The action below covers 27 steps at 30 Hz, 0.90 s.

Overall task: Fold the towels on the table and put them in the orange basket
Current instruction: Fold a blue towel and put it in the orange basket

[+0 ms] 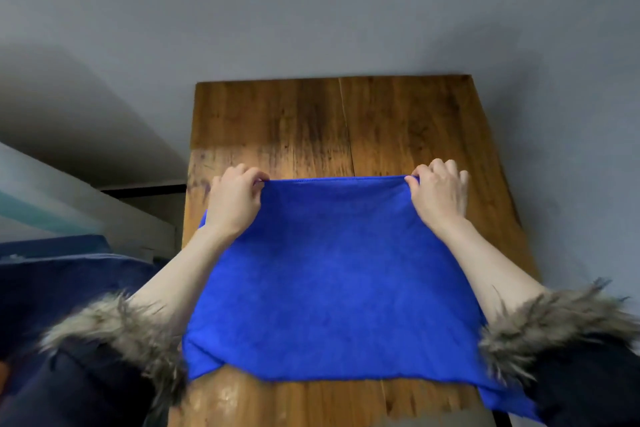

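A bright blue towel lies spread across the near half of the wooden table. My left hand pinches the towel's far left corner. My right hand pinches its far right corner. The far edge is stretched straight between the two hands. The near left corner of the towel is tucked under in a fold, and the near right part runs under my right sleeve. No orange basket is in view.
A grey wall rises behind the table's far edge. To the left stand a white board or shelf and dark blue fabric. Fur-trimmed dark sleeves cover both forearms near the frame's bottom.
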### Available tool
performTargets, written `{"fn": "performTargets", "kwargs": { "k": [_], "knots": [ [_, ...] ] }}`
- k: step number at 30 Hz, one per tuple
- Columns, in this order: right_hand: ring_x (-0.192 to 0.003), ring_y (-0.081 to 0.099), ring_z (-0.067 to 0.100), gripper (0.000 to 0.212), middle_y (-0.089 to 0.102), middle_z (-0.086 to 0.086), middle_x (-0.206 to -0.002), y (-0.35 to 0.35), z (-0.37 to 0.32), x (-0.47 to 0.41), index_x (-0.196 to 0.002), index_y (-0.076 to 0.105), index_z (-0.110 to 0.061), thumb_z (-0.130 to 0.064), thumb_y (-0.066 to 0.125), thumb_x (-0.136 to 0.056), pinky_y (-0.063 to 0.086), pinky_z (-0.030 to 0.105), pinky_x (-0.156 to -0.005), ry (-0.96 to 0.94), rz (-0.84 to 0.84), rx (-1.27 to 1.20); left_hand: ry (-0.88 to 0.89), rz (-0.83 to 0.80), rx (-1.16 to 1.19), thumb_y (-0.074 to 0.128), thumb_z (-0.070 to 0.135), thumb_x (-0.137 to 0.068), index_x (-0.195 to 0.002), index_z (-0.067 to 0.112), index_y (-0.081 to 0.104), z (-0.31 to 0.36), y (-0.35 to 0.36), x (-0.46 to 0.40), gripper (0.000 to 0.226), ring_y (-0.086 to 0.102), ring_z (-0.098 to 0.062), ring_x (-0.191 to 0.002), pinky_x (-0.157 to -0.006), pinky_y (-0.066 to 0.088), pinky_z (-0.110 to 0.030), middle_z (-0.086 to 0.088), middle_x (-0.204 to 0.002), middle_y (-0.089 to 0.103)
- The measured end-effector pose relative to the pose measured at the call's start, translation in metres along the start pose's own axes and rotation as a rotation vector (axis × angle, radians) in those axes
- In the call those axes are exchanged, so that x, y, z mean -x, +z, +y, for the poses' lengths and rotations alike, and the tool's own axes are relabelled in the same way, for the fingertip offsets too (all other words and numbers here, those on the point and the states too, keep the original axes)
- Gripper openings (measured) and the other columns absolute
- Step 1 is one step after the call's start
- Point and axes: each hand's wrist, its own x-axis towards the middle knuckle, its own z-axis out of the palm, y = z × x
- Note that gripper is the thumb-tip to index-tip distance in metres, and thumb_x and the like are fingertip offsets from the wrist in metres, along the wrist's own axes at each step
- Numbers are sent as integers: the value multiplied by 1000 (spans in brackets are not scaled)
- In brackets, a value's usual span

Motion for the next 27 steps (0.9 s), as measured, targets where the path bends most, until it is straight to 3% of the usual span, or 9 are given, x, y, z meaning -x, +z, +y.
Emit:
{"fn": "performTargets", "kwargs": {
  "k": [4,8,10,15,17,20,24,27],
  "knots": [
    [-114,44,29,30,55,12,-120,33,-14,-14,-120,58,-11,-25,48,-95,31,41,-95,20,-44,-135,-31,-13,-36,52,0,-87,-122,10,58,-16,24,-8,37,49,-36,-108,-87,37,-46,-15,-117,56],
    [-120,49,32,35,58,15,-124,67,-51,13,-119,60,-7,-26,52,-91,32,49,-104,-93,-124,-252,-1,-68,-44,59,-7,-81,-119,2,58,-40,41,18,39,55,-41,-106,-82,47,-51,-21,-119,57],
    [-124,49,33,44,57,15,-128,80,-75,29,-120,61,-10,-35,44,-88,31,55,-105,-159,-178,-288,-32,-65,-36,58,-12,-79,-120,-2,57,-54,47,23,42,54,-43,-109,-83,48,-53,-24,-121,56],
    [-138,31,28,62,39,10,-147,109,-117,53,-137,46,-22,-51,32,-85,20,61,-109,-272,-279,-194,-169,-87,-103,51,-1,-89,-141,-3,33,-72,50,-1,55,34,-43,-130,-99,36,-54,-27,-143,34],
    [-141,19,26,65,30,9,-152,119,-121,56,-142,37,-23,-54,31,-85,11,60,-110,-270,-280,-157,-147,-118,-155,51,6,-91,-142,2,34,-76,52,-14,53,27,-41,-135,-102,30,-54,-22,-147,31],
    [-143,13,25,65,22,7,-155,129,-120,59,-145,31,-23,-55,29,-88,9,60,-109,-279,-256,-123,-36,-106,-189,58,8,-85,-121,6,56,-82,54,-26,36,38,-41,-124,-96,33,-52,-18,-126,53],
    [-144,13,26,64,22,8,-155,136,-120,61,-145,28,-23,-54,29,-90,7,60,-111,-284,-202,-128,-51,-63,-237,60,22,-86,-96,12,60,-93,50,-32,14,46,-32,-105,-91,23,-42,-7,-98,63],
    [-143,14,26,63,23,8,-155,138,-121,61,-145,30,-22,-53,29,-90,7,60,-112,-280,-179,-122,-69,-14,-317,61,36,-87,-87,11,62,-111,43,-37,25,48,-32,-97,-87,21,-41,-8,-89,64]
  ]
}}
